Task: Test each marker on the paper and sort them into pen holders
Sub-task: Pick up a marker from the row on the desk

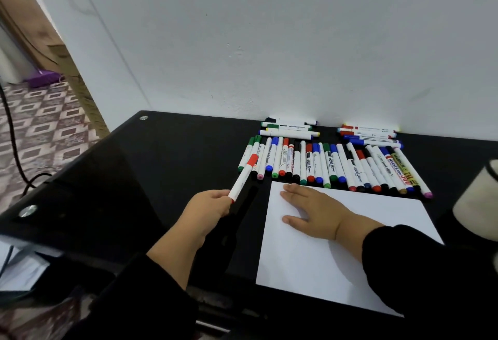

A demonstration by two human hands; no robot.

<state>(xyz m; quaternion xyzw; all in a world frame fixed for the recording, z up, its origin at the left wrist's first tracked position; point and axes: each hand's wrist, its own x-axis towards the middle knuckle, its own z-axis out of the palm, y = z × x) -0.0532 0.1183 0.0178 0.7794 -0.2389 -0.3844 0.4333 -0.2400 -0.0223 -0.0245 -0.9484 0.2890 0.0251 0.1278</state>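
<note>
My left hand point(207, 209) grips the tail end of a white marker with a red cap point(244, 175), which points up and away toward the row of markers. My right hand point(312, 210) lies flat, fingers spread, on the upper left part of a white sheet of paper point(323, 267). Behind the paper a long row of several capped markers point(334, 166) lies side by side on the black table point(161, 167). Two small stacks of markers point(289, 128) point(369, 133) lie against the wall. A white cylindrical holder point(478, 205) stands at the right edge, partly cut off.
A white wall rises right behind the table. At the left the table ends over a patterned floor with a black cable point(16, 148) and a purple object point(44, 78). Papers point(18, 272) lie at the lower left.
</note>
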